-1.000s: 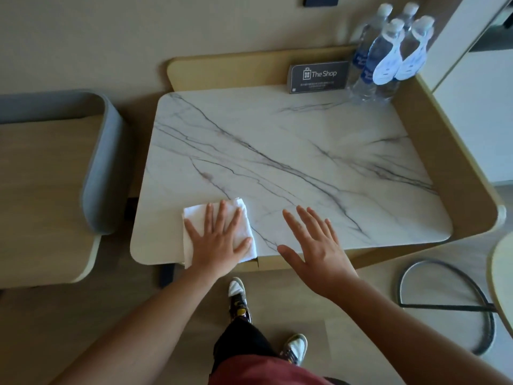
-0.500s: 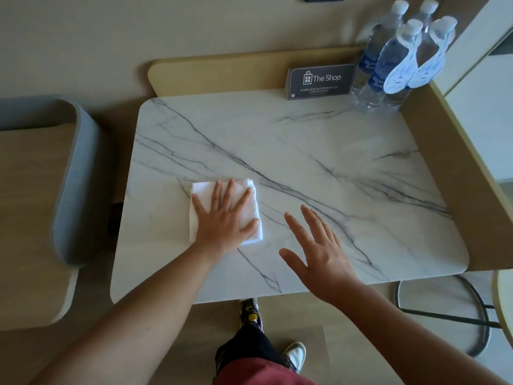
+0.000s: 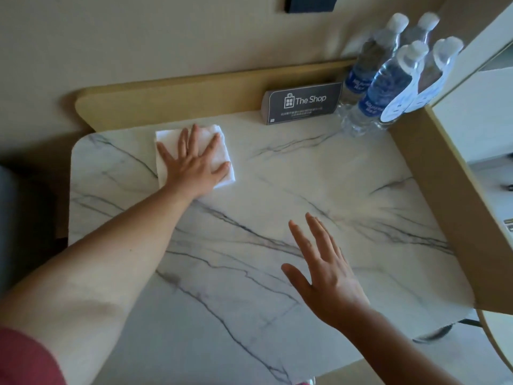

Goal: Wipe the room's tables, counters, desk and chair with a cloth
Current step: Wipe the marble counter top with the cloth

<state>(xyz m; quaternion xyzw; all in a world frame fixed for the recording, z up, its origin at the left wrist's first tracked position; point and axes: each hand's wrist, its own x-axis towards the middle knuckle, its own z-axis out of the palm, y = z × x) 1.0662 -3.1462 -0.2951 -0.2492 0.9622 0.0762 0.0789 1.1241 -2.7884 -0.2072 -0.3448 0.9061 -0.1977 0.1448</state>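
A folded white cloth (image 3: 219, 140) lies on the white marble table top (image 3: 319, 184), near its far left corner. My left hand (image 3: 194, 165) presses flat on the cloth with spread, straight fingers. My right hand (image 3: 324, 270) is open with fingers spread over the middle of the table top, holding nothing; whether it touches the marble is unclear.
A dark sign reading "The Shop" (image 3: 304, 103) stands at the table's back edge, with several water bottles (image 3: 388, 79) beside it in the far right corner. A tan raised rim (image 3: 180, 95) runs along the back and right sides. A wall socket (image 3: 311, 2) sits above.
My left hand has slid the cloth from the table's near left edge up to the far left corner. My right hand stayed open over the table, and the view moved closer.
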